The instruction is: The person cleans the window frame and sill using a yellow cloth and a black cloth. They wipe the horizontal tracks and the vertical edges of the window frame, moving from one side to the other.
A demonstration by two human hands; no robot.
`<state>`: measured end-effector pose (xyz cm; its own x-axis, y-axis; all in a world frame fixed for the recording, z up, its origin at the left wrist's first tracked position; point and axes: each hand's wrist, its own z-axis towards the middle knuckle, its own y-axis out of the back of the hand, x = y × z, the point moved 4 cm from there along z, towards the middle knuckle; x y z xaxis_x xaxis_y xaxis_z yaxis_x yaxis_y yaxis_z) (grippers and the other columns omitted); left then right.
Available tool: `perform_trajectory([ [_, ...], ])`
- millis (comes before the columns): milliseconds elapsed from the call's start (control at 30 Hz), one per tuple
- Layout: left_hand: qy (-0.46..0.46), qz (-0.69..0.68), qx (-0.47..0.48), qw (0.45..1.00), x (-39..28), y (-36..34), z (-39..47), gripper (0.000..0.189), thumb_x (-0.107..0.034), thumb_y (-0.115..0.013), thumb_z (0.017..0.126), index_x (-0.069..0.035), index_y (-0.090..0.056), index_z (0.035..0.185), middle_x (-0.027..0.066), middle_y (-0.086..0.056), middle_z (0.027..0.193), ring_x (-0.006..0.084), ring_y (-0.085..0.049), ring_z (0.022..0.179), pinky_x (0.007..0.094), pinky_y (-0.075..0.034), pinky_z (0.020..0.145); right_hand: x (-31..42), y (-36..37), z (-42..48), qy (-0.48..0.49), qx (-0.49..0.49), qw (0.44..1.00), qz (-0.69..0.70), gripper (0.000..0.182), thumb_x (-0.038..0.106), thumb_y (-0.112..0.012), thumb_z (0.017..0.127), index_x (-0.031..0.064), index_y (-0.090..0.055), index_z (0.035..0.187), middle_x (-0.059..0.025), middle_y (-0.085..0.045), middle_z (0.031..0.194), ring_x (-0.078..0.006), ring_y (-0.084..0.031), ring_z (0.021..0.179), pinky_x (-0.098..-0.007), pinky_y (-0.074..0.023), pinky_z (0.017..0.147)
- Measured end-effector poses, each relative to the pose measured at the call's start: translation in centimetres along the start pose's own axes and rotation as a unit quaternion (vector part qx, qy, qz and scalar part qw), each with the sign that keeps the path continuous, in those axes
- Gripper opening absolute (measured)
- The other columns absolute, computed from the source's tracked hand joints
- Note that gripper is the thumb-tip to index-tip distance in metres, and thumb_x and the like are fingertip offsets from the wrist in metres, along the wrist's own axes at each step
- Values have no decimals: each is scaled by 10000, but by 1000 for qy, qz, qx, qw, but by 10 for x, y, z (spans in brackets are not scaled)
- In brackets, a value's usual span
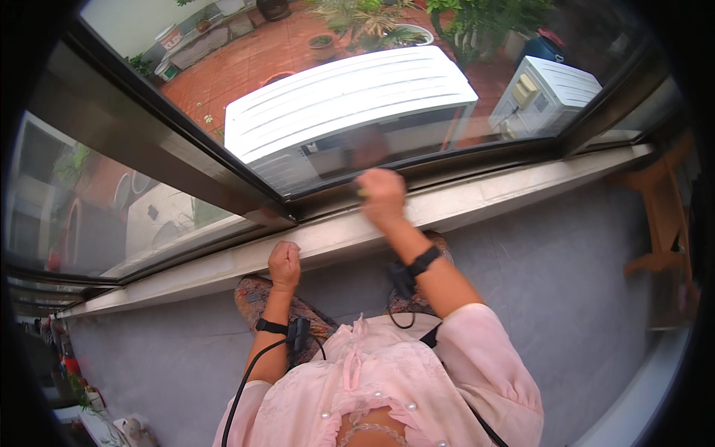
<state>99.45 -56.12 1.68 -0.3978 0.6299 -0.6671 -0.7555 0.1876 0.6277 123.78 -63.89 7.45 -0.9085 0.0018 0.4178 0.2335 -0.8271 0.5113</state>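
Note:
My right hand (382,198) is a closed fist over the window's lower rail, blurred by motion. A small yellowish thing (363,193) shows at its fingers, mostly hidden, and I cannot make out what it is. Behind the fist, the glass pane (413,134) carries a faint reflection of the hand. My left hand (285,262) is curled into a fist near the front edge of the pale stone sill (447,207), and nothing shows in it. Whether it touches the sill is unclear. The dark metal window frame (480,159) runs along the back of the sill.
Beyond the glass stand a large white outdoor air-conditioner unit (352,95), a smaller one (558,84) and a potted plant (322,47) on red tiles. An orange-brown chair (659,218) stands at the right on the grey floor (530,279). Black cables hang from both wrist straps.

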Motion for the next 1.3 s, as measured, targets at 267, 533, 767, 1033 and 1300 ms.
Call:
perform_trajectory([
  [267,-14,22,9,1000,2,-4,1,172,-104,-468,832,-29,-514,684,130,-504,667,317,-509,639,385,-403,585,55,-79,-17,-15,322,944,71,211,75,-552,645,99,-619,844,-82,-608,843,-281,-583,822,-393,-464,703],
  [533,-41,48,-22,998,-2,-5,1,165,-123,-483,823,-43,-524,684,125,-506,662,316,-506,638,386,-400,585,-108,55,5,-202,397,874,-193,211,124,-554,680,111,-649,867,-131,-637,841,-316,-598,855,-424,-475,736],
  [767,-52,19,-30,998,-4,-8,-1,181,-143,-480,828,-48,-516,677,119,-503,657,316,-503,648,383,-392,593,-16,-22,-23,-15,352,936,-3,203,58,-579,647,91,-635,839,-95,-638,846,-289,-600,826,-386,-479,724],
  [1033,-63,17,-13,998,0,-5,0,158,-136,-498,804,-49,-508,673,112,-522,671,306,-504,648,376,-400,596,73,-63,-25,74,344,932,90,244,51,-583,621,75,-572,863,-90,-562,923,-264,-539,904,-365,-436,762],
  [1300,-79,32,-28,996,-3,-7,0,119,-113,-528,778,-53,-513,676,106,-527,677,303,-512,656,372,-408,603,-47,6,-8,-64,508,852,-110,200,114,-606,666,91,-562,859,-103,-619,844,-304,-592,850,-416,-467,713],
])
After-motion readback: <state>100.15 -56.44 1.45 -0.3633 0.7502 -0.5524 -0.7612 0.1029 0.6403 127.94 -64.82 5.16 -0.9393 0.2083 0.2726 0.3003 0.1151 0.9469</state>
